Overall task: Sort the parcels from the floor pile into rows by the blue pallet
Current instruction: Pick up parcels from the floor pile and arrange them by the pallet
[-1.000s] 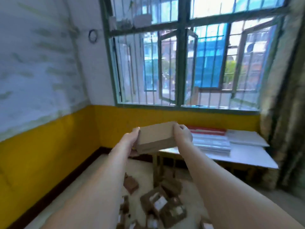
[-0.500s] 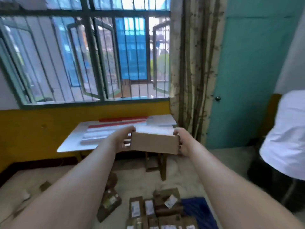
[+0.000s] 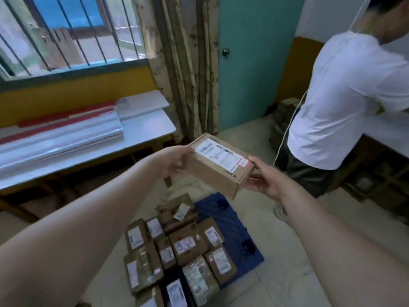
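**A:** What has changed on my feed in the last second?

**B:** I have turned away from the barred window, and the brown cardboard parcel with the white shipping label (image 3: 218,164) now shows its label face up; a second ago I saw only plain cardboard. My left hand (image 3: 174,161) grips its near-left end, fingers curled under the edge. My right hand (image 3: 263,181) holds the opposite end, thumb on top, fingers beneath. The parcel hangs in the air above the blue plastic pallet (image 3: 232,227), well clear of it.

**A:** What does that mean for the sorting?

**B:** I judge this parcel is past the pickup and on its way to a slot. The rows of labelled cardboard parcels (image 3: 177,251) lie just left of the pallet and partly on its left edge, labels up. The label is readable now, so lowering it to a row seems the next step.

**A:** And the surface, the room?

**B:** The pallet sits on a pale, worn concrete floor (image 3: 287,273). Up and left of the pallet stands a low white-topped table (image 3: 143,129) with long white and red rolls on it. Behind the pallet hang drab curtains (image 3: 188,63) beside a teal door (image 3: 254,63). Right of the pallet stands a person in a white shirt (image 3: 338,103), back turned, close to my reach; I would mind that side.
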